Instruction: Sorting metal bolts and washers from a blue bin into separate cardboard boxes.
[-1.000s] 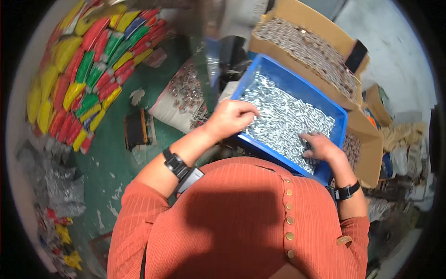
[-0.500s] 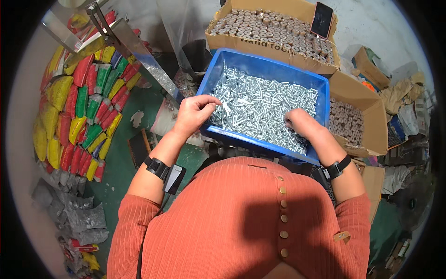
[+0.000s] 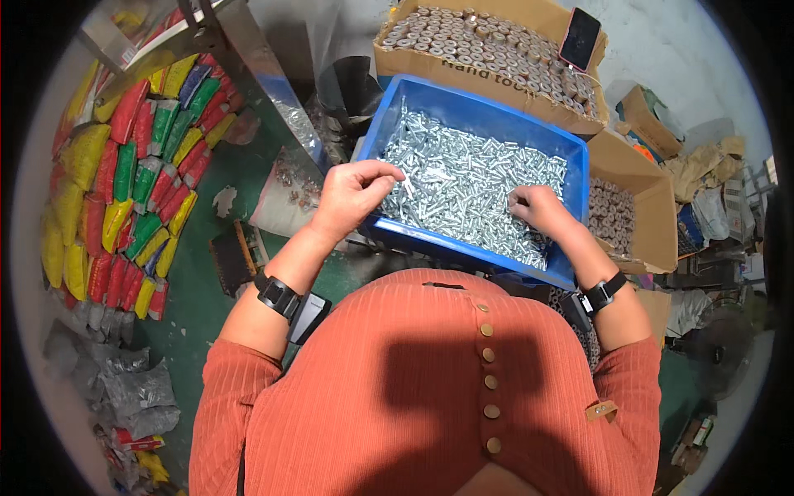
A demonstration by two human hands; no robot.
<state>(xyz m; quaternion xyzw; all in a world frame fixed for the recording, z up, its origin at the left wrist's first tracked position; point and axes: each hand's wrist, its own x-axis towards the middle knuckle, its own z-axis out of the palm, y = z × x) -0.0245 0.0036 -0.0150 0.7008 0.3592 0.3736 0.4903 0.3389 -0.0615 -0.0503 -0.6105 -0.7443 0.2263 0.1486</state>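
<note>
A blue plastic bin (image 3: 484, 106) in front of me holds a heap of small silvery metal bolts (image 3: 467, 178). Over the bin's left side my left hand (image 3: 357, 192) is closed in a pinch between thumb and forefinger. A short silvery bolt (image 3: 408, 186) sticks out from its fingertips. My right hand (image 3: 539, 208) hovers at or just above the heap near the right wall, its fingers bent together toward the thumb. Whatever lies between those right fingertips is too small and hidden to make out.
Behind the bin, a cardboard box (image 3: 463, 74) is packed with round metal pieces, and a phone (image 3: 581, 39) leans on it. Another open carton (image 3: 653, 207) stands at the right. Red, green and yellow bags (image 3: 124, 198) pile up at left, near a metal frame (image 3: 277, 91).
The whole view has shifted slightly. My right hand has lifted a little out of the heap, and its fingertips show more. My left hand keeps its pinch on the bolt.
</note>
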